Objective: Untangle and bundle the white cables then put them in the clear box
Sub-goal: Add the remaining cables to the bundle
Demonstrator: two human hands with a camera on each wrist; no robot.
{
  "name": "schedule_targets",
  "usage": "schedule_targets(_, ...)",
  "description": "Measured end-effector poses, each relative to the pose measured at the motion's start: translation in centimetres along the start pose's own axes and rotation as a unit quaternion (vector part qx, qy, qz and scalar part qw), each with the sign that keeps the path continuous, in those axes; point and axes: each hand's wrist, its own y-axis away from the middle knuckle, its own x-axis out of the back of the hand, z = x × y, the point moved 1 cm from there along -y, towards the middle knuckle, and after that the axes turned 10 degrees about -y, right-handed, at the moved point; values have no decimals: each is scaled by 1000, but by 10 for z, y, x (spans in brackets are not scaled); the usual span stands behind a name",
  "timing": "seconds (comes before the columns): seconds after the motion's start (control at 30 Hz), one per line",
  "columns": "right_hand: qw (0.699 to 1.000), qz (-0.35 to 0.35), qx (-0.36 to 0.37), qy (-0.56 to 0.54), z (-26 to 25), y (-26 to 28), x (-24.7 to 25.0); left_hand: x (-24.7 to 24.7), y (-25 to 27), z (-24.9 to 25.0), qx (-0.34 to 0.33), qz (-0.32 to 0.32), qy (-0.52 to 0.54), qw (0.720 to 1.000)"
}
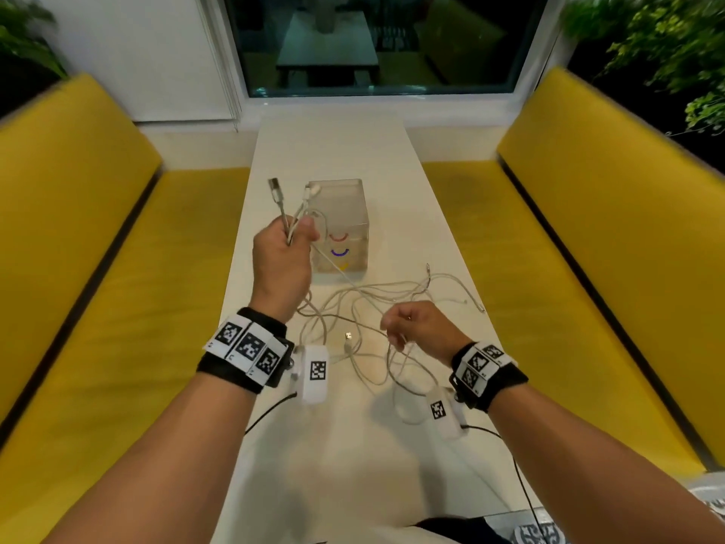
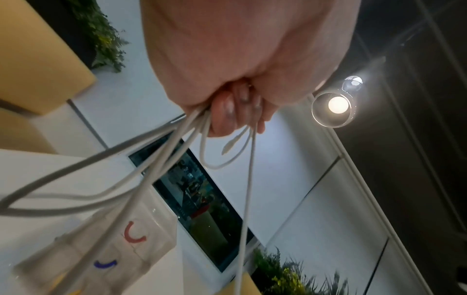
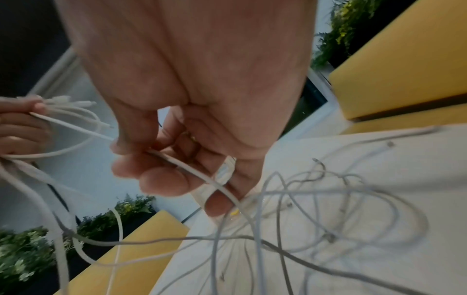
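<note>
Several white cables (image 1: 376, 308) lie tangled on the white table (image 1: 333, 151), in front of the clear box (image 1: 345, 225). My left hand (image 1: 282, 249) is raised beside the box and grips several cable ends, whose plugs (image 1: 274, 190) stick up above the fist. In the left wrist view the cables (image 2: 161, 159) hang down from the curled fingers (image 2: 227, 111). My right hand (image 1: 412, 323) hovers low over the tangle and pinches one cable (image 3: 192, 171) between thumb and fingers. That strand runs up toward the left hand (image 3: 17, 123).
Yellow cushioned benches (image 1: 98, 268) line both long sides of the narrow table. A window (image 1: 376, 41) sits beyond the far end, with plants (image 1: 667, 45) at the back right. The box (image 2: 101, 249) carries red, blue and yellow curved marks.
</note>
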Motion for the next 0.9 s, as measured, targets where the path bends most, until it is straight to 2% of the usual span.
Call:
schedule_targets(0.1, 1000, 4, -8, 0, 18, -2, 3, 2, 0, -3, -4, -5, 2, 1000)
schedule_targets(0.27, 994, -26, -43, 96, 35, -7, 5, 6, -4, 3, 14, 41, 92, 995)
schedule_targets(0.37, 990, -6, -42, 138, 39, -7, 4, 7, -7, 4, 10, 36, 108, 993)
schedule_targets(0.53, 995, 100, 12, 21, 22, -4, -1, 0, -3, -20, 58, -3, 33, 998)
schedule_targets(0.63, 991, 130, 29, -30, 0, -2, -7, -9, 14, -35, 86, -17, -7, 996)
schedule_targets(0.77, 993, 108, 43, -33, -21, -1, -20, -28, 40, -39, 95, -86, -6, 992)
schedule_targets(0.83, 996, 73, 52, -13, -25, -5, -29, -38, 51, -39, 103, -116, -2, 988)
schedule_targets(0.9, 998, 28, 54, 22, -25, -6, -36, -44, 57, -39, 96, -120, 0, 988)
